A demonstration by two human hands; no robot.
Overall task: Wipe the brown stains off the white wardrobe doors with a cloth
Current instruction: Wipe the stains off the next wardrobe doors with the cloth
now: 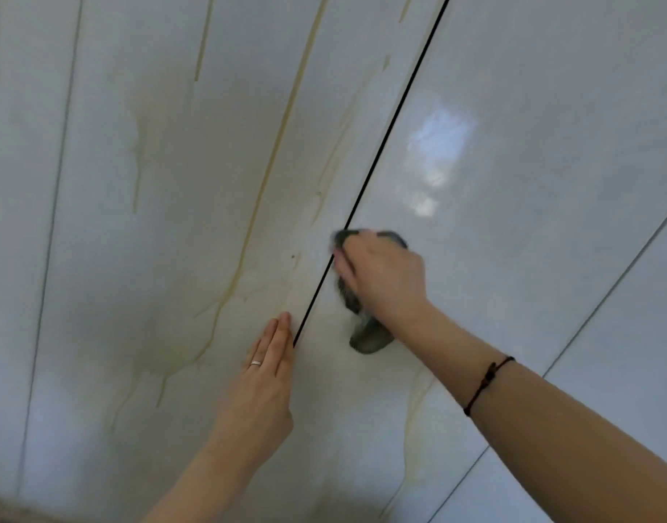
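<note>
Cloth [369, 339]: dark grey, limp and bunched, pressed to the right door [531, 183] just right of the black gap [381, 152]; 1 tail hangs below the palm.
Right hand [384, 273]: we curl it over the cloth, gripping it against the panel; its edges are blurred.
Stains [282, 126]: thin brown streaks and pale drips, mostly left of the gap; 1 fainter run lies lower, right of it.
Left hand [267, 375]: flat, fingers straight and together, holding nothing, resting on the left door [135, 277] just left of the gap.
Doors: 2 smooth, glossy white panels; a bright reflection sits right of the gap.
Doing it well: we judge firm, overlapping strokes along the gap work best, refolding the cloth to a clean face and following each streak downward.
</note>
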